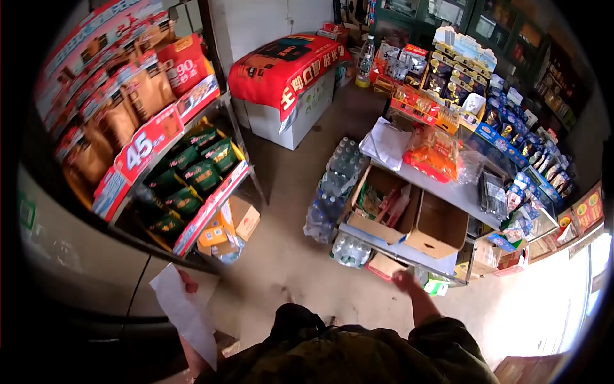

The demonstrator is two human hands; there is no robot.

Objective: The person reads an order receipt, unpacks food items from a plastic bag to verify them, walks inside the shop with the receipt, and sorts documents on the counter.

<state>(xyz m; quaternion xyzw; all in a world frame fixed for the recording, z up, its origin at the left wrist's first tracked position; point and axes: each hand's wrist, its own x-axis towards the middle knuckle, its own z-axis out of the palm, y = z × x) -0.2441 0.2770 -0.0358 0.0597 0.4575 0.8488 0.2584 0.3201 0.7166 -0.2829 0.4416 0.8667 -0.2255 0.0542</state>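
Note:
My left hand (pixel 188 281) is closed on a long white paper (pixel 182 313), which hangs down along the forearm at the lower left. Its thumb side shows at the paper's right edge; the rest of the fingers are behind the paper. At the lower right, my right hand (pixel 404 280) is held out over the floor, just in front of a low shelf. Its fingers look curled but are small and blurred, so what they do is unclear. Above that hand stand two open cardboard boxes (pixel 440 221), one with packets inside.
A snack rack (pixel 144 144) with green packets fills the left. Bottle packs (pixel 345 163) stand on the floor beside the counter (pixel 441 192), which bears papers, an orange bag and blue packets. Behind is a white chest (pixel 281 131) under a red cover (pixel 288 67).

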